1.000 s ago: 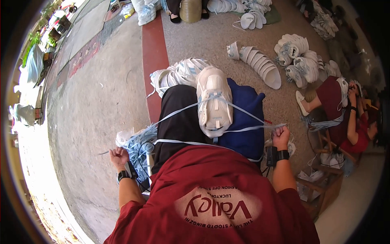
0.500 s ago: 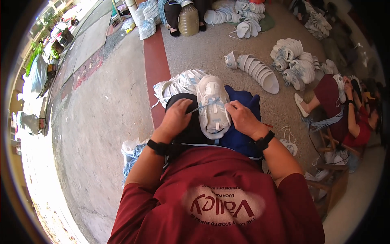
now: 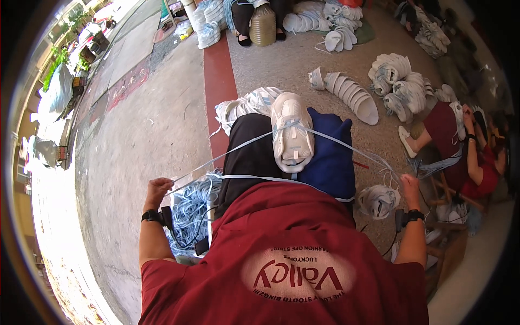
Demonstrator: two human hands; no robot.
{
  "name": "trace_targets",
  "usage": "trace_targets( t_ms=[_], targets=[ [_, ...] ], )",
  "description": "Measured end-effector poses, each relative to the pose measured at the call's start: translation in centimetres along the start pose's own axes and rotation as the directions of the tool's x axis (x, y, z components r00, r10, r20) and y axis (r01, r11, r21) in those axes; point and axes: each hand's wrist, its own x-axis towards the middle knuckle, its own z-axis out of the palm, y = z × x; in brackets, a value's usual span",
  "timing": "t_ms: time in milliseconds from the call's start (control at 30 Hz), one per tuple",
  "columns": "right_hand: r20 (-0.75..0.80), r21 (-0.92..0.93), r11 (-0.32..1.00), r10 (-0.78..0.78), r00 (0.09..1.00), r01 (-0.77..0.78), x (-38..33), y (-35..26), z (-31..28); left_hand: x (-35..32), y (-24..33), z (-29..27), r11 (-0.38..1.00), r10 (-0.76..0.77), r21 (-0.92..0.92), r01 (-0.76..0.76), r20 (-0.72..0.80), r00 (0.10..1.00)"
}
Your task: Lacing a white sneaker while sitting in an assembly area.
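Observation:
A white shoe upper (image 3: pixel 290 150) lies across my lap, held between my thighs, its toe pointing away from me. From its lacing area a pale blue shoelace (image 3: pixel 230 150) runs out tautly to both sides. Far out to the left, my left hand (image 3: pixel 158 189) is closed around one end of the lace. Out to the right, my right hand (image 3: pixel 410 187) is closed too, with the other end running to its fingers. Behind my knees sits a bunch of white shoe uppers (image 3: pixel 244 108), partly hidden by my lap.
A box of loose blue laces (image 3: pixel 192 211) stands at my left thigh. Another upper (image 3: pixel 379 201) lies on the floor at my right. Nested rows of uppers (image 3: pixel 352 97) and heaps of uppers (image 3: pixel 403 92) lie ahead right. At the right edge sits a person (image 3: pixel 479 157).
Both hands have moved from beside the shoe upper outward and back to either side, drawing the lace ends long. The box of laces is now uncovered by my left arm.

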Motion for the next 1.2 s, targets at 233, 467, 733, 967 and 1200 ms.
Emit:
trace_targets(
  t_ms=[233,467,733,967,1200],
  targets=[
    [-0.123,-0.14,0.974,0.163,0.979,-0.18,-11.1,14.3,-10.3,-9.5,-7.7,-13.7,0.904,-0.387,0.094,0.416,-0.23,0.893],
    [-0.04,-0.43,0.835,0.363,0.931,-0.344,-18.7,20.7,-18.1,-13.3,-13.0,-20.1,0.91,-0.338,0.059,0.411,-0.47,0.815],
    [0.196,-0.799,0.6,0.316,0.928,-0.035,-12.6,21.4,-7.4,-5.8,-16.8,-6.6,0.794,-0.573,-0.055,0.605,-0.398,0.716],
    [0.852,0.415,0.798,-0.172,0.495,-0.437,6.4,-17.7,8.3,2.0,12.3,14.4,0.824,0.023,-0.473,0.311,0.577,0.816],
    [0.493,0.134,0.871,-0.473,0.73,0.473,13.4,-25.9,16.9,6.0,23.2,23.5,0.96,0.172,-0.009,-0.279,0.807,0.566]
  ],
)
